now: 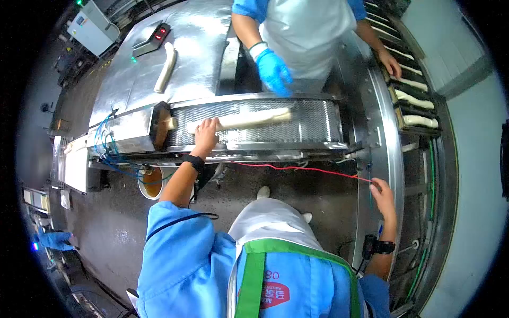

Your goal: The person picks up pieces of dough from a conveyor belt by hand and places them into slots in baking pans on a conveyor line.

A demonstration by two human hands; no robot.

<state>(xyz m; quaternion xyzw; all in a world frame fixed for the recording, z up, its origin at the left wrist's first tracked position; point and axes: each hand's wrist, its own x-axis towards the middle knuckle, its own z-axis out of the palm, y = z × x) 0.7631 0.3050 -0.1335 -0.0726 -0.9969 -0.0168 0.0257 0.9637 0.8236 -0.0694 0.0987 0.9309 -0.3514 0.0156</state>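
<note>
A long pale roll of dough (254,118) lies lengthwise on the metal mesh conveyor belt (318,124), its right end blurred. My left hand (207,135) is closed over the roll near its left end. At the conveyor's left, a short piece of dough (170,123) shows in the machine's outlet (160,126). My right hand (383,196) rests at the metal frame (392,153) on the right, fingers apart. Its fingertips are beside the end of a red cord (297,168); contact with the cord is unclear.
Across the belt stands a co-worker in a white apron (307,37), with one blue-gloved hand (273,71) above the belt edge. Their other hand reaches to moulds of dough (416,100). Another dough roll (165,69) and a scale (152,40) sit on the steel table (196,32). A bucket (151,183) stands below.
</note>
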